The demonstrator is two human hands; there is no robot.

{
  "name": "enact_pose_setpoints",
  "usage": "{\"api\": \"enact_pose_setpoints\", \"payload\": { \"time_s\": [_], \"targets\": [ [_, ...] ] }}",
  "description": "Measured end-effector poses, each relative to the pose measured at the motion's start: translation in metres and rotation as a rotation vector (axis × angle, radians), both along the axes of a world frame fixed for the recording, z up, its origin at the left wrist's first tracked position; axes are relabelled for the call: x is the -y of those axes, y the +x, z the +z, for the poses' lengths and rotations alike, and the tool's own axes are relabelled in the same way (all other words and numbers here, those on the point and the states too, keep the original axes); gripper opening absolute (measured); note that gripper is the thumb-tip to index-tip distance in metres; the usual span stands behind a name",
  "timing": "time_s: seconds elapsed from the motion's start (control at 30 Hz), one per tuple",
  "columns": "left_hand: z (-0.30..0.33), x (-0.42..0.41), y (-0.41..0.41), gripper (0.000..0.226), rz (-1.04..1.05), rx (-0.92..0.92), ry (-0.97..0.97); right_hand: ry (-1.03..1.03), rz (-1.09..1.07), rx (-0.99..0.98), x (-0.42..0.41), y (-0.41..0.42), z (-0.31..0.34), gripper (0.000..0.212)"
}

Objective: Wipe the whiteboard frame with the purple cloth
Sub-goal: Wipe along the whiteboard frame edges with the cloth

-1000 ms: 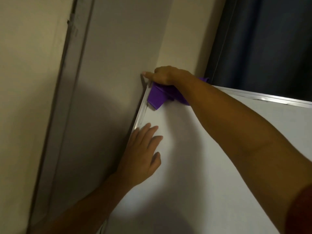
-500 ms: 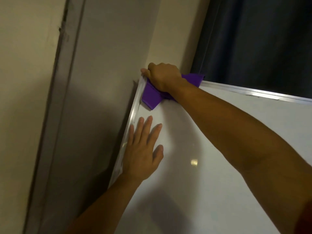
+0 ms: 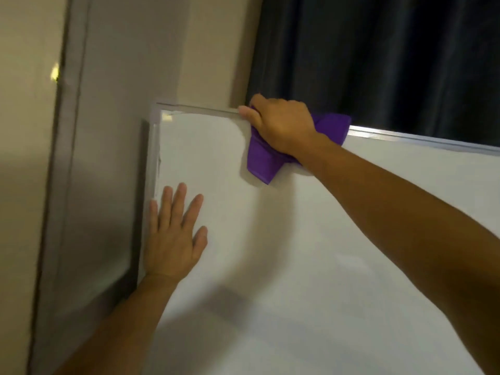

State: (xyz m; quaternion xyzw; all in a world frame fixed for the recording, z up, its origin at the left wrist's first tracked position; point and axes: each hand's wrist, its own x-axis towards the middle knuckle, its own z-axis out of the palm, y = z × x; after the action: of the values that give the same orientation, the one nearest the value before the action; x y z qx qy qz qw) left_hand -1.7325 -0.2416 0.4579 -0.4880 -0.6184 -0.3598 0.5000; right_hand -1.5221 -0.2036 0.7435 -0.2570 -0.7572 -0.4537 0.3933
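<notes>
Purple cloth [image 3: 266,161], soft and folded into thick layers, sits bunched under the right hand [image 3: 281,123] on the top edge of a white whiteboard [image 3: 297,253]. One folded end hangs down over the white surface, pointing down and slightly right; the other end pokes out to the right along the frame, so the cloth's long axis runs diagonally from lower left to upper right. The right hand is curled closed over the cloth, thumb pressed along the silver metal whiteboard frame [image 3: 200,109], gripping cloth and frame together. The frame's top rail runs left to right, dipping toward the right, and meets the side rail at the upper left corner. The left hand [image 3: 173,234] lies flat on the board near the left rail, fingers spread and pointing up. Dark blue curtain [image 3: 378,63] hangs behind; a beige wall [image 3: 130,77] stands left.
</notes>
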Motion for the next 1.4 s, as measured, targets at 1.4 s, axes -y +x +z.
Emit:
{"api": "enact_pose_setpoints", "payload": {
  "time_s": [1.4],
  "targets": [
    [0.069, -0.025, 0.138, 0.077, -0.057, 0.007, 0.175, 0.088, -0.024, -0.232, -0.046, 0.275, -0.008, 0.056]
  ]
}}
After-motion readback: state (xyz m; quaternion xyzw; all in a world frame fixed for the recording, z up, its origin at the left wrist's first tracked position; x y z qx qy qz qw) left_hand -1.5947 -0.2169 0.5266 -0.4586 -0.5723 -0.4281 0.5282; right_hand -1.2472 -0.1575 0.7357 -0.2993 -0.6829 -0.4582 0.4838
